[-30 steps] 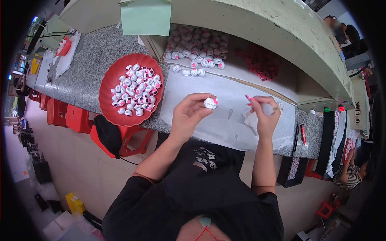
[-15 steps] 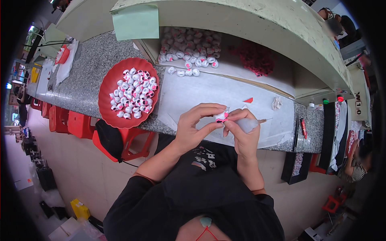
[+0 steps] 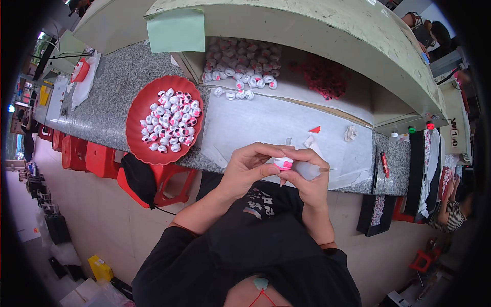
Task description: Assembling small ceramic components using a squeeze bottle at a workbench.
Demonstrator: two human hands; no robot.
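Observation:
My left hand [image 3: 244,168] pinches a small rounded white-and-pink piece [image 3: 283,162] between thumb and fingertips. The fingers of my right hand [image 3: 313,188] meet it from the other side, thumb and fingertips on the piece. Tucked in that same right hand is a translucent squeeze bottle [image 3: 306,171], with a thin needle tip pointing away to the right. Both hands are above white paper [image 3: 271,120] on the bench, near its front edge. Left of them, a red scalloped bowl [image 3: 134,115] holds many similar pieces [image 3: 173,122].
Under the shelf [image 3: 307,23] lie more white pieces [image 3: 243,61] and a heap of dark pink bits [image 3: 327,82]. On the paper are a red scrap [image 3: 315,129] and crumpled tissue [image 3: 351,133]. A red pen [image 3: 384,165] lies right. Red stools [image 3: 102,158] stand left.
The piece has turned in my fingers and come slightly nearer to me. My right fingers have closed around it, touching my left fingertips. White scraps on the paper are more exposed.

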